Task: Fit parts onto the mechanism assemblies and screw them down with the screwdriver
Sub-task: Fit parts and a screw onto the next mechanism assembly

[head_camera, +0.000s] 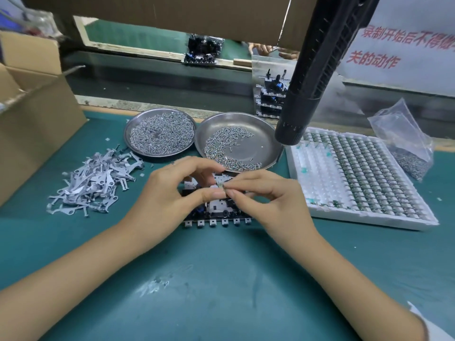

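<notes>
A black and metal mechanism assembly (216, 212) lies on the green mat in the middle, with a row of metal tabs along its near edge. Both hands hover over it and hide much of its top. My left hand (172, 193) and my right hand (268, 195) meet above it, and their fingertips pinch a small pale part (220, 186) between them. The black electric screwdriver (310, 77) hangs from above at the upper right, untouched.
Two steel dishes of screws (160, 134) (236, 143) sit behind the assembly. A heap of grey metal levers (96, 180) lies left. A white foam tray (357, 183) of small parts and a plastic bag (403, 143) lie right. Cardboard box (32, 119) far left; stacked assemblies (270, 99) behind.
</notes>
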Demonstrator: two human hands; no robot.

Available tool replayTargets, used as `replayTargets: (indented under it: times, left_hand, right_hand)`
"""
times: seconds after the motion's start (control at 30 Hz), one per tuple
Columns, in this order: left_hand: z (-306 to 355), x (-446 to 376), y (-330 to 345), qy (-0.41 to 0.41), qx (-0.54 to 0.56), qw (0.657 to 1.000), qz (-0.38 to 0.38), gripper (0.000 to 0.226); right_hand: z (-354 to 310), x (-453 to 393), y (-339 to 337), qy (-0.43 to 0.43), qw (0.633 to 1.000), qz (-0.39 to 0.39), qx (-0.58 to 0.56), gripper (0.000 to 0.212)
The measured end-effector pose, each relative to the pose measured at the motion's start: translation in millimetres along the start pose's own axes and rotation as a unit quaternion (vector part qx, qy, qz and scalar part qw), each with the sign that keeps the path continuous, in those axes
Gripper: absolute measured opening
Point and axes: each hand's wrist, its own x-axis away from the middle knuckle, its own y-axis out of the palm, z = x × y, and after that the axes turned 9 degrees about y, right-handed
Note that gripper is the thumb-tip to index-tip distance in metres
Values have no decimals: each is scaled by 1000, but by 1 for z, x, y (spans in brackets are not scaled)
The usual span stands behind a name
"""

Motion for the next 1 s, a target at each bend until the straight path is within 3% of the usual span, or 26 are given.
replayTargets:
  times: [0.2,0.4,0.73,0.9,1.0]
  left_hand:
    - [-9,10,-7,-65,53,991,101,15]
    - [-12,12,-3,-81,39,991,100,14]
    - [-4,14,-1,3,-55,998,19,15]
    - [-3,18,-1,55,-105,990,-71,30]
    - [-4,20,3,56,-131,986,-81,37]
  right_hand:
    - [12,2,10,-144,970,11,195,11]
    - [17,1,13,-179,952,3,247,9]
    - [17,1,13,-214,937,1,275,9]
    - [14,3,9,-153,961,-46,227,16]
    - [12,3,7,-102,977,-51,182,18]
